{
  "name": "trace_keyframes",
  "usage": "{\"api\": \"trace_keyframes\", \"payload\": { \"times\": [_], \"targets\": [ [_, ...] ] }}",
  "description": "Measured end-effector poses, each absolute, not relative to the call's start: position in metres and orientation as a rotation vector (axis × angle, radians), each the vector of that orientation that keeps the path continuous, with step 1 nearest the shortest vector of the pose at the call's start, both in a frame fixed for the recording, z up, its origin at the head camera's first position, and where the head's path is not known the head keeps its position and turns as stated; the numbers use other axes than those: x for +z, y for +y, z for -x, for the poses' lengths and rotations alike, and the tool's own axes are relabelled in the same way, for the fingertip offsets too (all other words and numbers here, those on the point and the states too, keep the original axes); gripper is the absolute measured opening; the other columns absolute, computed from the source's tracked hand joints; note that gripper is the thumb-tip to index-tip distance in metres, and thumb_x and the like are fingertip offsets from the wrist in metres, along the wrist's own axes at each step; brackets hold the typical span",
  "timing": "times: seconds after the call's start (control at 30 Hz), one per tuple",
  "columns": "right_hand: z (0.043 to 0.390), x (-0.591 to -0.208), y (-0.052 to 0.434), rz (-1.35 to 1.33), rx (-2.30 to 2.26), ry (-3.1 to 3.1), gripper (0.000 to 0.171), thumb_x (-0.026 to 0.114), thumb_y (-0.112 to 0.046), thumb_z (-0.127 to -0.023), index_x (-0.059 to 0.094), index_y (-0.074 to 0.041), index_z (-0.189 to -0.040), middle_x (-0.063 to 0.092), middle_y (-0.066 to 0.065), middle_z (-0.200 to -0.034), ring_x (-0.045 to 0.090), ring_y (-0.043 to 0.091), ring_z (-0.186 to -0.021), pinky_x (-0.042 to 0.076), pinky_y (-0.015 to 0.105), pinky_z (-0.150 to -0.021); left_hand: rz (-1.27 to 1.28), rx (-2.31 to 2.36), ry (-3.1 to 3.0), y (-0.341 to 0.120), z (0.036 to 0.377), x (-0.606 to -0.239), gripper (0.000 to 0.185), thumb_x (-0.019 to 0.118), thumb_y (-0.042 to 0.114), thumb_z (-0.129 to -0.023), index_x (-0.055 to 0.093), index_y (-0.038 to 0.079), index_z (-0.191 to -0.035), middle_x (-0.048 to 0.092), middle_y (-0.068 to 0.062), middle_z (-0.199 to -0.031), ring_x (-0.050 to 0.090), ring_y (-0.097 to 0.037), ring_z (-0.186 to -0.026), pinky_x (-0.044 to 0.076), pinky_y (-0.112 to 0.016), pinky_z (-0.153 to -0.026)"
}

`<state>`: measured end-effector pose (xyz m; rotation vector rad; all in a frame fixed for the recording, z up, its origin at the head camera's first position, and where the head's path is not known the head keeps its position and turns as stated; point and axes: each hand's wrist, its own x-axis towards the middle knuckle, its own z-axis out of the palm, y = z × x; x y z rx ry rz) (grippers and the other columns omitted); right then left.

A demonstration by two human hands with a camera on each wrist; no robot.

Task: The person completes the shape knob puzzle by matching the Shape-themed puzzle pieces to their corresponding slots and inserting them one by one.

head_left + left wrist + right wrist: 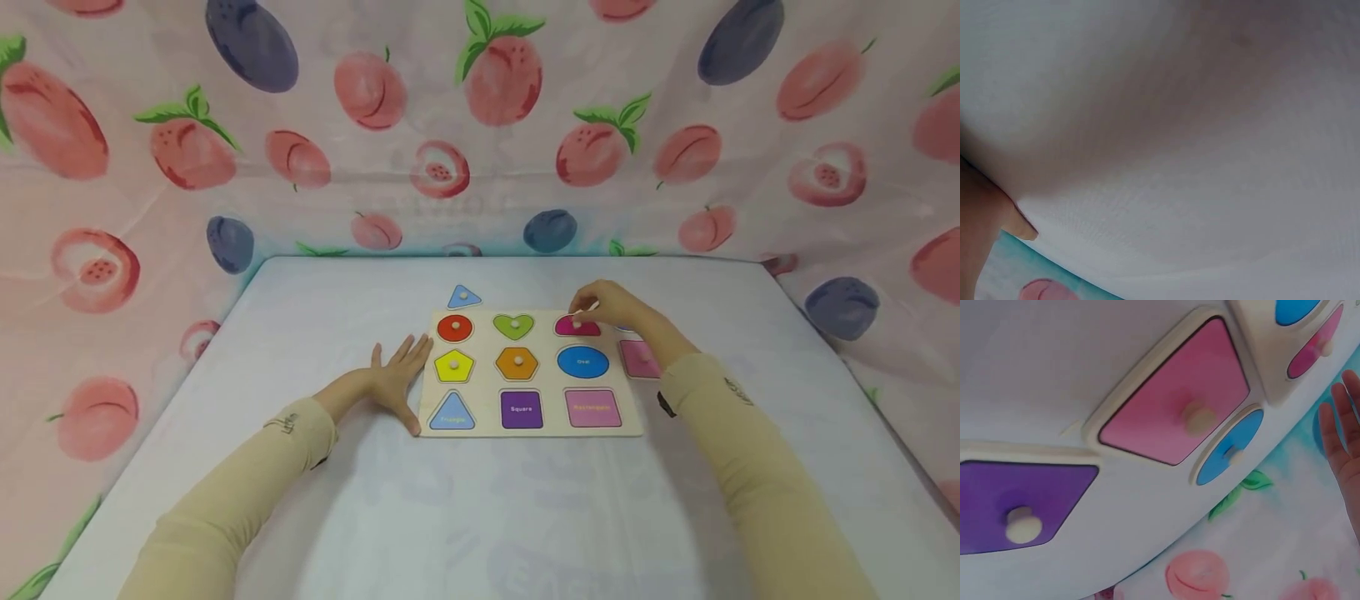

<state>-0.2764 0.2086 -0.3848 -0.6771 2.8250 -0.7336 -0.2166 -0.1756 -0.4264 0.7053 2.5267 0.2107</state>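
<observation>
Behind the table (465,517), which has a white cover, hangs pale cloth (420,25) printed with peaches and dark blue fruits. On the table lies a cream puzzle board (487,417); five knobbed shapes sit in it, and four coloured recesses carry printed words. The left hand (393,379) is spread wide, touching its left edge. The right hand (611,302), fingers loosely extended, is near the magenta piece (591,328), grasping nothing.

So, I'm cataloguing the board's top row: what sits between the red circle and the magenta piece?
The green heart, with its pale knob, as the head view shows.
</observation>
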Motion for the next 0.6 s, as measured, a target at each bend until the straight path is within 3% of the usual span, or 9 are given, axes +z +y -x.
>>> {"api": "trace_keyframes", "payload": {
  "times": [0.6],
  "targets": [
    [0.264,-0.393,0.249,0.575,-0.732,2.910,0.015,0.063,-0.003,-0.086,0.066,0.005,-0.100,0.065,0.025,-0.105,0.059,0.042,-0.102,0.048,0.052,-0.091,-0.712,0.235,2.506,-0.176,0.216,-0.426,0.140,0.083,0.052,-0.061,-0.016,0.006,-0.149,-0.024,-0.013,-0.156,-0.027,-0.033,-0.142,-0.021,-0.068,-0.102]
  ]
}}
